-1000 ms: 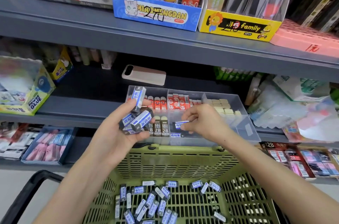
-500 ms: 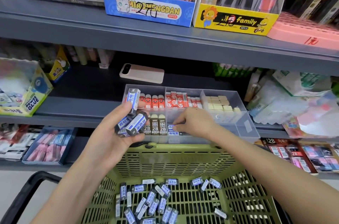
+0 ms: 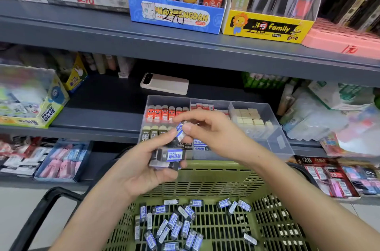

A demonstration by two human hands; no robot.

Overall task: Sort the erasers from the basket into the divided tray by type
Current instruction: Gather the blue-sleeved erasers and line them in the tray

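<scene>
A: Entry 1, left hand [image 3: 144, 170]?
B: Palm up over the basket's far rim. Fingers curled round a clutch of blue-label erasers [image 3: 167, 157]; qty can't tell. Thumb tip just beside entry 2's item.
A: Entry 2, right hand [image 3: 213, 133]?
B: Thumb + forefinger pinching a single eraser [image 3: 180, 130], same blue label, tilted. Other fingers loosely curled. Held just above the clutch, in front of the tray.
A: Entry 3, divided tray [image 3: 283, 144]?
B: Clear plastic, on the grey shelf [image 3: 102, 115]. Back-left compt.: orange erasers [image 3: 162, 113], upright. Back-mid: red-white erasers [image 3: 202, 107]. Right: cream blocks [image 3: 248, 116]. Front-left: dark 2B erasers [image 3: 153, 133]. Front-mid: a few blue-label ones, partly hidden by the hands.
A: Entry 4, basket [image 3: 226, 178]?
B: Green, slotted, below the tray. Loose erasers [image 3: 174, 226] scattered on its floor, mostly left of centre.
A: Misc.?
B: Phone [image 3: 164, 83], face down, behind the tray.
</scene>
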